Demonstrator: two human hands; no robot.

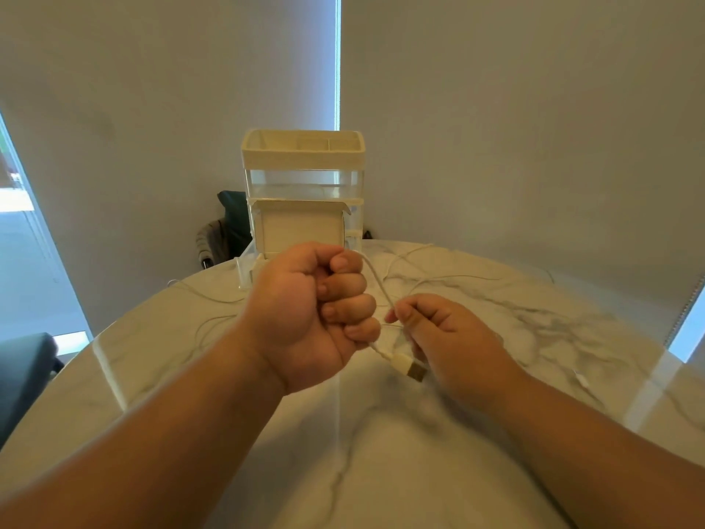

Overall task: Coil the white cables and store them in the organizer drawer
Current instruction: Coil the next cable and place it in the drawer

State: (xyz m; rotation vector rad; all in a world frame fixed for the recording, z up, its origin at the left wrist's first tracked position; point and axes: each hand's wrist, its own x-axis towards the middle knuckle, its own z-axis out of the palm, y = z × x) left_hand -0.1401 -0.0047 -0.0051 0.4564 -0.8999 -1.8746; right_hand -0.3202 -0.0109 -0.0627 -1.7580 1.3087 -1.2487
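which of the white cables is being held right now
The white cable with the USB plug hanging below the left hand; the right hand pinches it too. The others lie loose on the table.

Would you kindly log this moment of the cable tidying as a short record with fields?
left hand: left hand fisted around the white cable
right hand: right hand pinching the same cable near its USB plug
loose cables: more white cables lying on the marble table
organizer: organizer upright at the table's far edge, bottom drawer pulled out
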